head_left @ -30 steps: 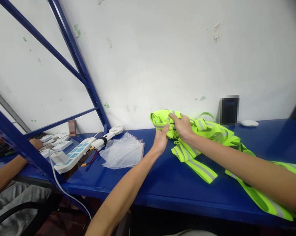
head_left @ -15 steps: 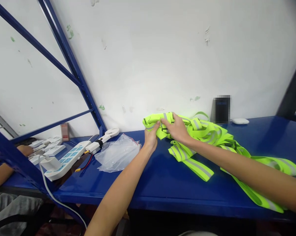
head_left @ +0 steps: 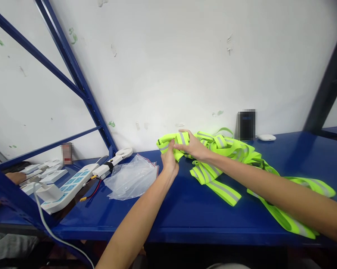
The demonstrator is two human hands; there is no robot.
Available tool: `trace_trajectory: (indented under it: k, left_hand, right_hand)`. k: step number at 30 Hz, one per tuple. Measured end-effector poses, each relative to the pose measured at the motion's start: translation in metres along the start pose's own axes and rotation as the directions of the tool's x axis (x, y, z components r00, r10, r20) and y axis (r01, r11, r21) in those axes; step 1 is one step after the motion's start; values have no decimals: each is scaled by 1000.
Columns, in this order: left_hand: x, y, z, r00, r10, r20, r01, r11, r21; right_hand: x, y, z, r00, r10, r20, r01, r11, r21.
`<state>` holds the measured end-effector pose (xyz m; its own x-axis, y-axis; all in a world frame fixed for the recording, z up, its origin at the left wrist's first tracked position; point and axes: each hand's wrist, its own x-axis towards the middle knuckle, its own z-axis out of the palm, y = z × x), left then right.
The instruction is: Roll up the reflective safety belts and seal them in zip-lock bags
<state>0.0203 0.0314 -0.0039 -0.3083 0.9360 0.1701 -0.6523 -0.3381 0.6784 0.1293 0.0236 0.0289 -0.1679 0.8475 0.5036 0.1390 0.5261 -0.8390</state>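
Note:
Between my two hands is a gathered bundle of neon yellow reflective strap with a grey stripe, held above the blue table. My left hand is closed on its near left part, thumb on top. From the right, my right hand grips the same bundle, its fingers behind and thumb in front. A tangled heap of the same reflective straps lies to the right, partly under my right forearm. Loose ends spread toward the table's front edge.
Clear zip bags lie left of my hands, beside a white handheld fan and a power strip. A blue shelf post rises at left, with a co-worker's hand beyond. A white case sits at the back right.
My right hand has shifted its grip on the strap bundle, its fingers now reaching over the back. The whole view has moved slightly, and the heap looks unchanged.

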Motion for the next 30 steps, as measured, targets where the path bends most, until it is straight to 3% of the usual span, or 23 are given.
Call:
trace_trajectory:
  k: [2, 6, 11, 14, 16, 18, 20, 24, 26, 30]
  left_hand:
    - [0, 2, -1, 999, -33, 42, 34, 999, -25]
    - [-3, 2, -1, 980, -34, 197, 38, 999, -14]
    - [-13, 7, 5, 954, 197, 226, -257, 925, 280]
    - [-20, 19, 8, 895, 341, 289, -434, 817, 379]
    - [-24, 28, 8, 830, 381, 408, -542, 724, 426]
    - [-27, 35, 8, 776, 349, 526, -601, 663, 446]
    - [-28, 39, 7, 752, 270, 601, -605, 644, 469]
    - [-25, 39, 3, 709, 14, 705, -585, 569, 578]
    - [-23, 37, 0, 711, -63, 701, -550, 572, 609]
    - [-18, 32, -3, 723, -74, 687, -491, 645, 586]
  right_hand:
    - [-5, -3, -2, 996, -85, 33, 88, 991, -99]
    - [-15, -12, -12, 973, -233, -6, 219, 923, -317]
    - [-25, -27, -36, 981, -192, 1, 177, 905, -386]
    - [-30, -31, -46, 991, -135, -2, 125, 919, -374]
    - [-33, -29, -50, 994, -105, 21, 106, 937, -333]
    - [-37, -25, -54, 995, -86, 48, 97, 952, -291]
    - [-40, -21, -58, 995, -69, 65, 85, 958, -275]
    - [-46, -14, -68, 994, -22, 109, 58, 941, -334]
    - [-48, -13, -71, 986, -14, 164, 73, 930, -360]
    - [-54, -11, -69, 970, -52, 239, 141, 918, -370]
